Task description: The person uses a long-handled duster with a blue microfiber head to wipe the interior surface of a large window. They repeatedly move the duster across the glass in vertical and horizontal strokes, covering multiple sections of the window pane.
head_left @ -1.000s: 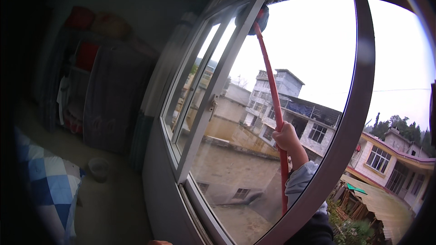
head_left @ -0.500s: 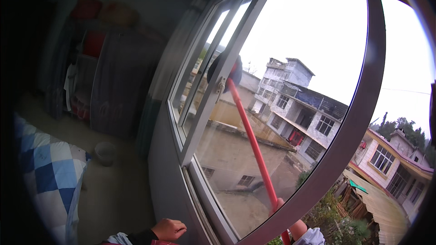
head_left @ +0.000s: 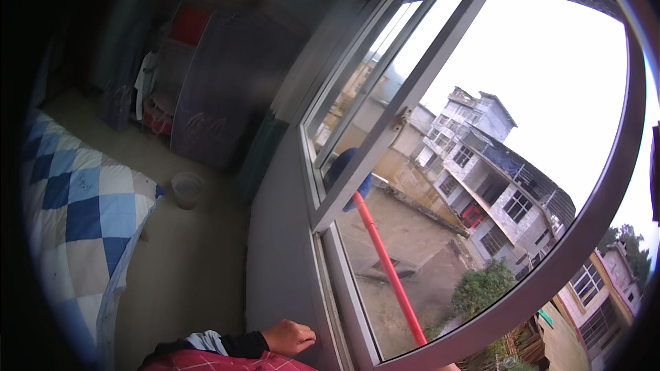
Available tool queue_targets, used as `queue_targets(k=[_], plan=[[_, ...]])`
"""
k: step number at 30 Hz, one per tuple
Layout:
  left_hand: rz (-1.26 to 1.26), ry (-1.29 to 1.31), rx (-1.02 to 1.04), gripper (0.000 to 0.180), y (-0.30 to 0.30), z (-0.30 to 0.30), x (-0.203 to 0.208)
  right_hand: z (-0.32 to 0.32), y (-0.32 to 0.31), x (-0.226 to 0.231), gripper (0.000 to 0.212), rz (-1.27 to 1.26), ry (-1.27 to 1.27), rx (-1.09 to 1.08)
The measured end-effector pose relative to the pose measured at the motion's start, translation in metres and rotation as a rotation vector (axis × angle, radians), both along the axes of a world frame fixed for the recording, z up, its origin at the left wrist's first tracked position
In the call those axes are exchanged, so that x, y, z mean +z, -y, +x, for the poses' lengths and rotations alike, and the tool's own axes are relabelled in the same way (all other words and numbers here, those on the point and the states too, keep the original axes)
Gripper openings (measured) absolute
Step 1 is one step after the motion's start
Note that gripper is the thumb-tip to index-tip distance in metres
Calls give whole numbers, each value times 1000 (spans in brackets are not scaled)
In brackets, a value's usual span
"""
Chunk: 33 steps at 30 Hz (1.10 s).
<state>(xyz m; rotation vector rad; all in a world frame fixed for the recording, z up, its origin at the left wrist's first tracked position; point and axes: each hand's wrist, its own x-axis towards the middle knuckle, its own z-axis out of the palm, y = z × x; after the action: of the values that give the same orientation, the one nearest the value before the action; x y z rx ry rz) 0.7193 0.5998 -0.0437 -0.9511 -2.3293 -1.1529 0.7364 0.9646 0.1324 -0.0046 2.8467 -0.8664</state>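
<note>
A long red pole [head_left: 388, 271] leans on a slant beyond the sliding window's pane. Its upper end carries a dark blue, cloth-like head [head_left: 344, 168], partly hidden by the upright frame bar [head_left: 409, 103]. Of my right hand [head_left: 448, 367], only a sliver shows at the lower edge by the window frame; it was wrapped round the pole a moment ago, and its fingers are hidden now. My left hand [head_left: 290, 337], in a black cuff, is loosely closed beside the window track [head_left: 331, 302], with nothing visible in it.
A metal latch [head_left: 401, 119] sits on the frame bar. Indoors are a blue-and-white checked quilt [head_left: 89, 178], a plastic bucket [head_left: 187, 191] on the floor and a dark fabric wardrobe [head_left: 234, 89]. Outside stand houses [head_left: 481, 178] and a green bush [head_left: 485, 285].
The pole's blue head has come down along the frame bar, below the latch. My right hand has sunk almost out of view. The whole view has shifted, with the room showing more.
</note>
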Motion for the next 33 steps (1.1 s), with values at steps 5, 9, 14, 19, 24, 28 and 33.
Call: queue_targets(k=[5, 9, 14, 19, 24, 28, 33], plan=[[90, 36, 85, 10, 21, 8, -13, 2, 8, -2, 13, 73, 12, -21], [117, 73, 137, 11, 37, 13, -13, 5, 11, -2, 14, 96, 17, -25], [9, 62, 159, 11, 43, 15, -5, 14, 4, -9, 16, 62, 11, -14], [-54, 61, 127, 11, 41, 12, 4, 19, -8, -17, 19, -15, -7, 6], [-110, 53, 108, 12, 37, 11, 10, 18, -26, -18, 22, -120, -45, 28], [-144, 69, 130, 13, 30, 11, 13, 24, -49, -18, 24, -271, -128, 21], [-221, 34, 79, 14, 19, 9, 18, 40, -71, -39, 26, -713, -268, 70]])
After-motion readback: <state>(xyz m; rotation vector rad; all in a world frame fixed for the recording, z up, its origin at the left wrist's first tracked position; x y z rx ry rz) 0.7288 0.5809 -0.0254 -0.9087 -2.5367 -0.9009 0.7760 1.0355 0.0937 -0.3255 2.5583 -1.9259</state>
